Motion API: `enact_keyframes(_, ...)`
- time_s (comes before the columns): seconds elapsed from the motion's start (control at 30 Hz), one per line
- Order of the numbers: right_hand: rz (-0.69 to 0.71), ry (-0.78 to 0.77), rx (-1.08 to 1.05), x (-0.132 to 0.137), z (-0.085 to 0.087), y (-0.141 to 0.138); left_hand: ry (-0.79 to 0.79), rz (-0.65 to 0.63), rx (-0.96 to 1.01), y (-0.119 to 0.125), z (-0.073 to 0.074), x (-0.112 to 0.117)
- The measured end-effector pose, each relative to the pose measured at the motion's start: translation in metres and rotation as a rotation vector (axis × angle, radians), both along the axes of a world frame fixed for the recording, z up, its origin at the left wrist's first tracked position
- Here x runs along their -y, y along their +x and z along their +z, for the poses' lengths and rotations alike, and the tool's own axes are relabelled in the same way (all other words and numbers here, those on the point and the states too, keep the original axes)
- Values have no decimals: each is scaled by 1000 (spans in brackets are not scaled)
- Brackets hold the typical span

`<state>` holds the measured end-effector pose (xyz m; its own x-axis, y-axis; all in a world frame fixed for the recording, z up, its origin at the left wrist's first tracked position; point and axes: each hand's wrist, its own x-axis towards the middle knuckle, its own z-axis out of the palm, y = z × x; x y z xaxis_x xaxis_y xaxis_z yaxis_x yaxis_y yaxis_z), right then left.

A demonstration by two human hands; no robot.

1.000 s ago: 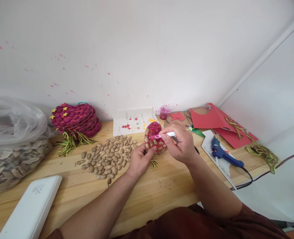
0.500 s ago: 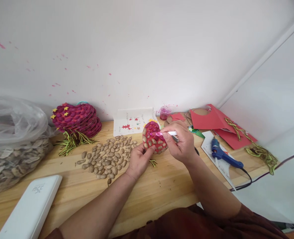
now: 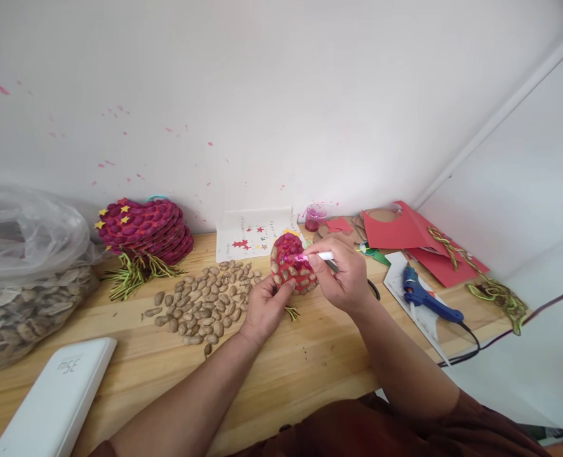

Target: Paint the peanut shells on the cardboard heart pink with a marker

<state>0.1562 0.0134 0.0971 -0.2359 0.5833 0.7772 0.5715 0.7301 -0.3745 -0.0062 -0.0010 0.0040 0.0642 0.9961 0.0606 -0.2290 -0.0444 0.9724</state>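
Observation:
My left hand (image 3: 266,308) pinches the lower left edge of a round red disc covered with peanut shells (image 3: 304,280), thumb on its front. The shells at its top are coated magenta, the lower ones are bare tan. A green yarn tassel (image 3: 292,313) hangs below it. In my right hand (image 3: 341,276) is a white-handled brush (image 3: 326,256), its magenta-stained tip against the shells near the disc's middle. Left of my left hand, loose peanut shells (image 3: 205,301) are spread on the wooden table (image 3: 281,374).
At left stand a clear bag of shells (image 3: 28,304), a white power bank (image 3: 57,393) and stacked magenta discs (image 3: 143,228). A paint cup (image 3: 315,219) and sticker sheet (image 3: 231,238) are by the wall. Red paper (image 3: 388,235), a blue glue gun (image 3: 428,299) and yarn (image 3: 497,298) lie right.
The brush tip has shifted slightly left over the shells, and the disc and both hands sit a little further left in view. Both grips are unchanged.

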Motion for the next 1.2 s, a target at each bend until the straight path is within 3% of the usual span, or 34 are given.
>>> enact_keyframes(0.17, 14, -93, -139, -5, -3, 4, 23, -8, 14, 1, -3, -2)
enact_keyframes(0.33, -191, -124, -246, -22, 3, 20, 6, 11, 21, 3, 1, -2)
enact_keyframes(0.5, -372, -123, -97, -68, 23, 41, 18, 1, 1, 4, 4, -2)
enact_keyframes(0.57, -501, -211, -11, -93, 27, 45, 11, -2, -15, 4, 3, -2)
enact_keyframes(0.63, -626, -383, 167, -117, 27, 44, 13, -2, -23, 4, 1, -3)
enact_keyframes(0.77, -691, -500, 268, -148, 15, 37, 33, -2, -20, 4, 0, -3)
enact_keyframes(0.97, -710, -555, 341, -159, -5, 31, 27, -3, -21, 6, -3, -3)
enact_keyframes(1.2, -734, -512, 322, -157, 8, 33, 20, -11, 31, 7, -5, -4)
